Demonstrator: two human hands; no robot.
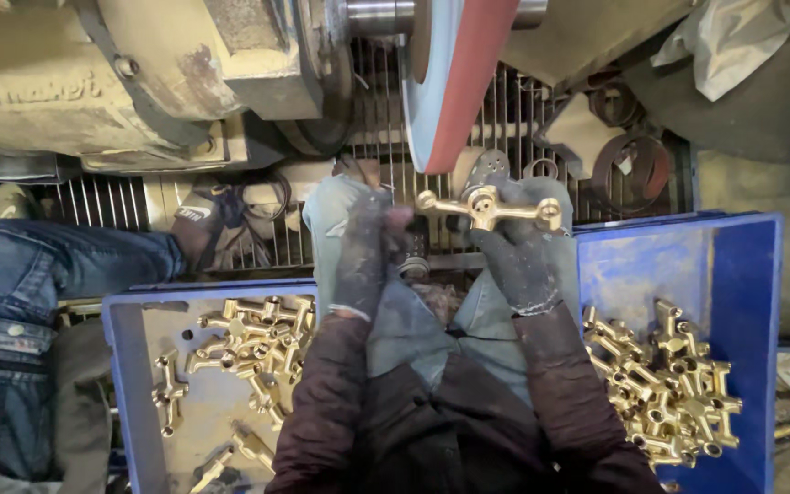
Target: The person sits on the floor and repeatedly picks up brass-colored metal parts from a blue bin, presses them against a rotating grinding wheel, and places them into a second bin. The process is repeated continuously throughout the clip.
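A fitting [489, 207] sat between both hands, just below the wheel [454, 78]; bins [130, 366] of fittings lay left and right.

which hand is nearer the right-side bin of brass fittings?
Right. The right hand, holding a brass fitting, sits just beside the blue bin at its left wall. The left hand is farther off, across the lap.

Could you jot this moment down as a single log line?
right hand: holds brass fitting under grinding wheel | left hand: gloved, empty | blue bins: brass fittings both sides
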